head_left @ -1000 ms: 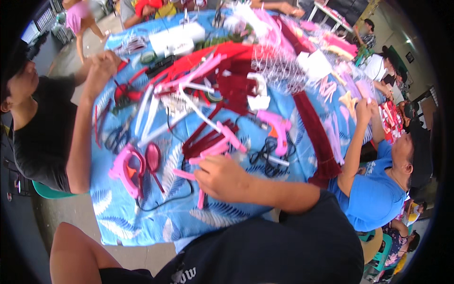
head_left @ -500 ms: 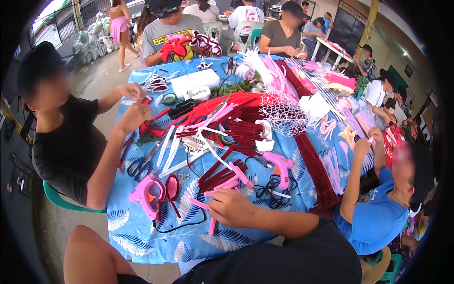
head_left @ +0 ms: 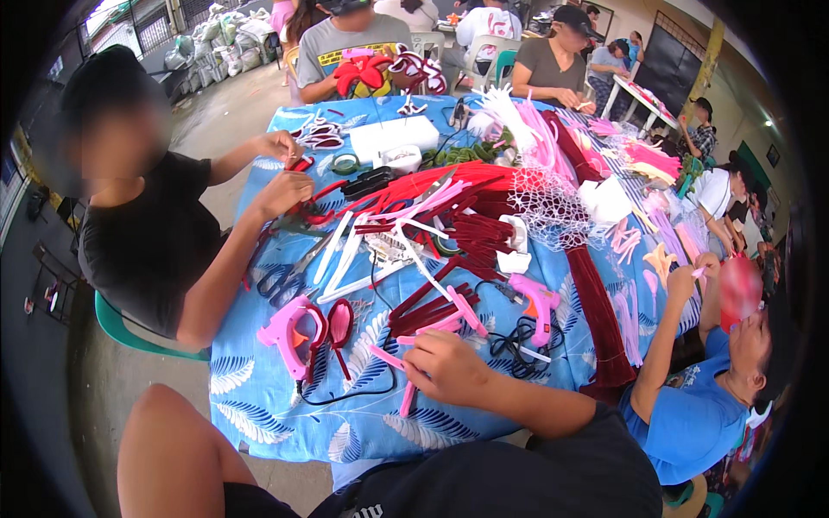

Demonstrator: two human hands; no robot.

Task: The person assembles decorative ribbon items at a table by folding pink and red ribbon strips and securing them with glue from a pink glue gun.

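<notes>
My right hand (head_left: pixel 451 369) is low over the near part of the table, its fingers closed on a pink pipe cleaner (head_left: pixel 385 356) that sticks out to the left. Another pink fuzzy strip (head_left: pixel 408 399) lies just under the fingers, and a bent pink piece (head_left: pixel 466 312) is beyond the knuckles. Dark red pipe cleaners (head_left: pixel 420 315) lie behind those. Left of the hand are a pink glue gun (head_left: pixel 287 339) and a dark red looped petal (head_left: pixel 342 323). A second pink glue gun (head_left: pixel 536 307) rests to the right with its black cord. My left hand is out of view.
A blue leaf-patterned cloth (head_left: pixel 363 432) covers the table. Scissors (head_left: pixel 281 283), white strips (head_left: pixel 343 259), red stems (head_left: pixel 414 186) and white netting (head_left: pixel 546 207) crowd its middle. A person in black (head_left: pixel 147 233) works at the left, one in blue (head_left: pixel 699 414) at the right.
The whole view has shifted, so the table sits farther right in the picture. My right hand stays at the pink strips. The hands of the person at left have come lower, onto red pieces.
</notes>
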